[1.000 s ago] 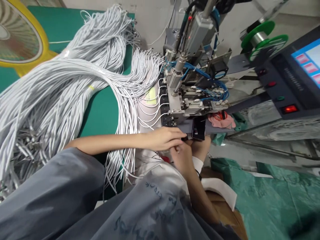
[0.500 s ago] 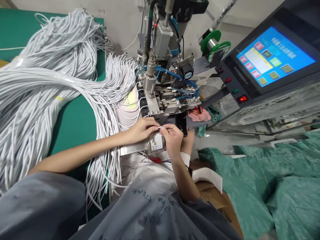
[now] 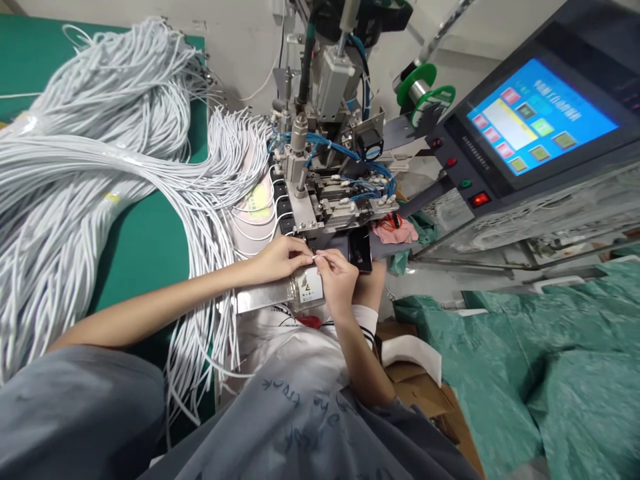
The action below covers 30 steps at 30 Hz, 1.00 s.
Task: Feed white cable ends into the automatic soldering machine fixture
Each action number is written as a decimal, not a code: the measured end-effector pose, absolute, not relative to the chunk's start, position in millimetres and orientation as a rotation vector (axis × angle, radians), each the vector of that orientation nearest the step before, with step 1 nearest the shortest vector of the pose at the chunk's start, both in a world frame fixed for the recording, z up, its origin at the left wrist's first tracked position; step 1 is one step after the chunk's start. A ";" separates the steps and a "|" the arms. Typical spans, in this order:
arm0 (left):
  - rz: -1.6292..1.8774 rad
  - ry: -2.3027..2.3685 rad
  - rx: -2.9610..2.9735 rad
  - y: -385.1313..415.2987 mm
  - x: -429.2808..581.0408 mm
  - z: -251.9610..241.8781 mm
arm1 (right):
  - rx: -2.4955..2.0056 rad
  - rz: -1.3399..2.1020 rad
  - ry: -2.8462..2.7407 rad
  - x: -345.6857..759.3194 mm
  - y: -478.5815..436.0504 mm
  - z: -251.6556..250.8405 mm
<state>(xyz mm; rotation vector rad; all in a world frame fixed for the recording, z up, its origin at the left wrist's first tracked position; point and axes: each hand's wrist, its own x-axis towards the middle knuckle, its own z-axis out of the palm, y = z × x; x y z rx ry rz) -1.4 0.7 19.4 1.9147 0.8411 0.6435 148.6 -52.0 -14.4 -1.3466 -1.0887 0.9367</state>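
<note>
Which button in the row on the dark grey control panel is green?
The small round green button, sitting between the round red button and the glowing rectangular red switch; it's the only green one in that row.

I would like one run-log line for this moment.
left hand: pinching small white piece; right hand: pinching same piece; beside right hand: black rectangular phone; beyond hands: grey metal machine; blue rectangular screen: lit
</note>
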 end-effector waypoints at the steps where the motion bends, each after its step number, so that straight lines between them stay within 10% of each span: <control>1: 0.669 0.849 1.911 -0.1 -1.5 20.2 | -1.341 0.912 -1.113 148.9 -51.7 -12.7; 18: 0.622 0.725 2.594 -0.7 -13.3 20.4 | -1.403 0.802 -1.642 168.0 -44.6 16.2; 30: 0.836 0.913 1.965 -9.6 1.0 8.3 | -1.217 0.776 -1.318 151.7 -38.2 -11.5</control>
